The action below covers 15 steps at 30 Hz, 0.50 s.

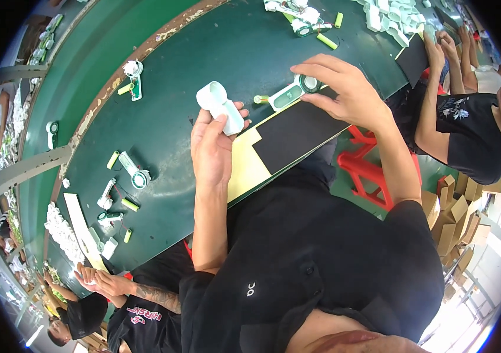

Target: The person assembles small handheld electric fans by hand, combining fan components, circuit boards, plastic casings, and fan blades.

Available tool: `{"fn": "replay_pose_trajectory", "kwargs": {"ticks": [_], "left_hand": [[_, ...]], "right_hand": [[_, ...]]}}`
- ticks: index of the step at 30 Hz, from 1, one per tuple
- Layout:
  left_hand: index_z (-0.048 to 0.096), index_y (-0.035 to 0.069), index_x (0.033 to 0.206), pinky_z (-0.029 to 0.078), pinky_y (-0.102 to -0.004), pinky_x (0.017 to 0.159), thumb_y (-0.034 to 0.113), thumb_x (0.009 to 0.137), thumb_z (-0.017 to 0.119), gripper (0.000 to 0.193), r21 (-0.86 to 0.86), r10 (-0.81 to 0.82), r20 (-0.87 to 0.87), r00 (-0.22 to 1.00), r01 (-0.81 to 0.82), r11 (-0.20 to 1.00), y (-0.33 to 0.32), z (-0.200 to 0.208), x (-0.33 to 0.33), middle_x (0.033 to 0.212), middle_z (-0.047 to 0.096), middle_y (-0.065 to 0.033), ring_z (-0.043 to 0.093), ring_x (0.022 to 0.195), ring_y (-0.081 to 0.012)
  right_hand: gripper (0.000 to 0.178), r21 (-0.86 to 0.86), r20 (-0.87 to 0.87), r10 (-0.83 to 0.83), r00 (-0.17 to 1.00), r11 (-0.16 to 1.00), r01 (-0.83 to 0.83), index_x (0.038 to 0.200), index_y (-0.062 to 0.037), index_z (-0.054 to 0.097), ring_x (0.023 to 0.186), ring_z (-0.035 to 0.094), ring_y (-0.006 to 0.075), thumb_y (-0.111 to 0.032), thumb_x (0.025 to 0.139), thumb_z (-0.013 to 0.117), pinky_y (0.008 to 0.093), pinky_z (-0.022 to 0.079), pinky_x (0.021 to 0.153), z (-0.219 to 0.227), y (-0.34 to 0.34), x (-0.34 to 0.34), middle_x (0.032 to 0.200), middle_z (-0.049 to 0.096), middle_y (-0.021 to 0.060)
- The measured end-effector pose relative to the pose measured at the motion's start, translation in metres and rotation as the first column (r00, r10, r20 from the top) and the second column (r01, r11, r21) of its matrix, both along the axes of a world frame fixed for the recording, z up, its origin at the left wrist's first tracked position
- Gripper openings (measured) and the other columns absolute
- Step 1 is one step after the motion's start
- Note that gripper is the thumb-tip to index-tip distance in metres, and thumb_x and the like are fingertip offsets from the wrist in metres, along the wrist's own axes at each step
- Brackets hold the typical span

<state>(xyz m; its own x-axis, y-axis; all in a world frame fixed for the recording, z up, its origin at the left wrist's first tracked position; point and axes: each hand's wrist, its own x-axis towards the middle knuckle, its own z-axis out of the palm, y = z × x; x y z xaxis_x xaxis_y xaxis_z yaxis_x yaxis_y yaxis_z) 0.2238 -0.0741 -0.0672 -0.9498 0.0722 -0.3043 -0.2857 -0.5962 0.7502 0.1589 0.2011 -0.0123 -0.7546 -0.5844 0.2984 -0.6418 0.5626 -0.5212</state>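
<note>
My left hand (212,153) is closed round the handle of a pale mint plastic shell (212,95), its hollow ring head pointing up and away from me. My right hand (351,88) has its thumb and fingers on the round head of a small handheld-fan body (288,97). That body has a mint handle, and a green battery cell (261,99) lies by the handle's left end. It rests over the table near a black mat (297,138) with a yellow sheet (244,167) at its left.
Several fan bodies with wired battery cells (134,170) lie on the green table (174,194) at left and far side. Mint shells (388,17) are heaped at far right. Co-workers sit left and right. A red stool (362,167) and cardboard boxes (456,217) stand at right.
</note>
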Motion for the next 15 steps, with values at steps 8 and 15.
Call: {"fn": "replay_pose_trajectory", "kwargs": {"ticks": [8,15], "left_hand": [[0.049,-0.001,0.142,0.054,-0.0434,0.098,0.012,0.101,0.052,0.043,0.04,-0.035,-0.115,0.993,0.039,0.998,0.012,0.006,-0.003,0.121,0.068,-0.0166,0.067,0.111,-0.0268],[0.042,-0.006,0.148,0.056,-0.0419,0.087,0.026,0.098,0.051,0.061,0.257,-0.166,-0.17,0.971,0.206,0.944,0.019,0.021,-0.002,0.113,0.064,-0.0182,0.065,0.097,-0.0277]], "right_hand": [[0.034,-0.247,0.381,0.076,0.922,0.969,0.023,0.113,0.0017,0.073,0.076,0.066,0.0213,-0.019,0.086,0.076,0.0318,0.049,0.067,0.038,-0.007,0.019,0.09,0.073,0.0113],[0.034,-0.285,0.422,0.025,0.906,0.952,0.107,0.111,0.0019,0.073,0.069,0.062,0.0171,-0.023,0.089,0.074,0.0296,0.046,0.064,0.044,-0.019,0.019,0.087,0.073,0.0093]]}}
